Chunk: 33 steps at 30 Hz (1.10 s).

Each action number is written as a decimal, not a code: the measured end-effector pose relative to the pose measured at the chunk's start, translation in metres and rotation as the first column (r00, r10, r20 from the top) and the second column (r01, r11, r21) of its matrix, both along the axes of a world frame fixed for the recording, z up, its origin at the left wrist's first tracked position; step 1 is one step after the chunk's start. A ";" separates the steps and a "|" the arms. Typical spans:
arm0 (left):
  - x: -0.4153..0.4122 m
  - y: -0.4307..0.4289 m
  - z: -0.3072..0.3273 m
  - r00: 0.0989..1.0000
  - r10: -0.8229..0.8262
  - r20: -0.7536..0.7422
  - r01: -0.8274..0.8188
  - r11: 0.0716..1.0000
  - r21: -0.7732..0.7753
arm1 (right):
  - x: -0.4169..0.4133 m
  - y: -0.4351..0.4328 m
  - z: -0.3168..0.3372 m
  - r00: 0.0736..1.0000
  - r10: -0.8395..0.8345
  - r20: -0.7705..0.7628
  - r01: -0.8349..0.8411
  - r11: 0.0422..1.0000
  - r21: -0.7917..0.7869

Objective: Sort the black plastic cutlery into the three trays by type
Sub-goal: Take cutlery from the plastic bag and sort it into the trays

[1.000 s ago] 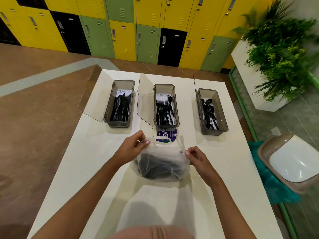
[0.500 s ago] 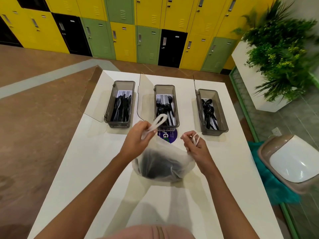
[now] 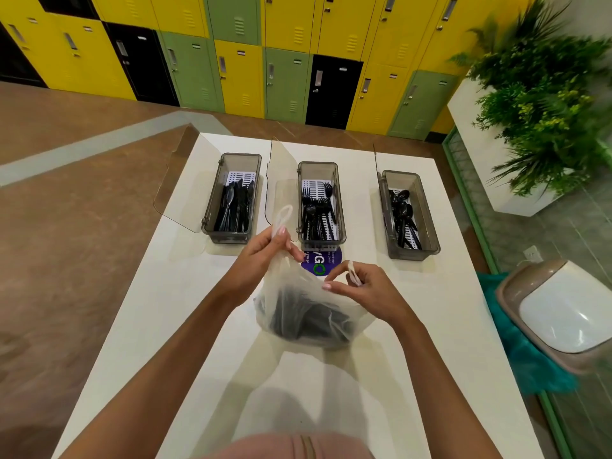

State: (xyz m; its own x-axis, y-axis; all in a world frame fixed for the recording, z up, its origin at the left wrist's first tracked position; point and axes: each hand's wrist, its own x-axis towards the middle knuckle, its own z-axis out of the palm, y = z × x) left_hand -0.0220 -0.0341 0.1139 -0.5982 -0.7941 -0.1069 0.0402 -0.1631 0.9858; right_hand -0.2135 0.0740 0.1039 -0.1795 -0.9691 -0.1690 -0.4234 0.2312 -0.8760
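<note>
Yellow, green and black lockers [image 3: 284, 58] line the wall beyond the white bench [image 3: 447, 326]; right of it, leafy plants [image 3: 543, 104] and a lidded bin [image 3: 559, 313] on brown floor [image 3: 66, 243].

Bag [image 3: 288, 283]: thin translucent plastic film, soft, creased, faintly glossy. Through it I make out the cutlery [image 3: 304, 323] as black plastic.
Table [image 3: 172, 309] under the bag: white top, smooth, matt with a mild sheen.
Beyond the bag, left tray [image 3: 228, 239], middle tray [image 3: 321, 246] and right tray [image 3: 410, 251]: smoked see-through hard plastic with glossy walls and white slotted plastic inserts. I log their raised lids [image 3: 182, 183] as clear tinted plastic.
Sticker [image 3: 319, 265] just beyond the bag: flat print, smooth.
Lockers [image 3: 238, 71] far beyond the bag: painted metal, satin.
Bin [image 3: 569, 309] right of the bag: glossy white plastic lid, matt beige rim.
Floor [image 3: 66, 243] left of the bag: smooth, low sheen.
</note>
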 end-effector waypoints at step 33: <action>0.007 0.003 -0.006 0.354 -0.006 0.935 0.555 0.806 -0.205 | 0.013 -0.003 0.040 0.747 0.140 -0.650 -0.012 0.980 0.198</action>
State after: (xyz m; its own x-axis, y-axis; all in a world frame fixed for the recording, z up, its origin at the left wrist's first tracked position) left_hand -0.0147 -0.0307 0.1082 -0.5721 -0.6999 -0.4276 -0.8183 0.4517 0.3554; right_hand -0.2001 0.0710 0.1443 -0.2352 -0.9513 -0.1993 -0.9011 0.2903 -0.3221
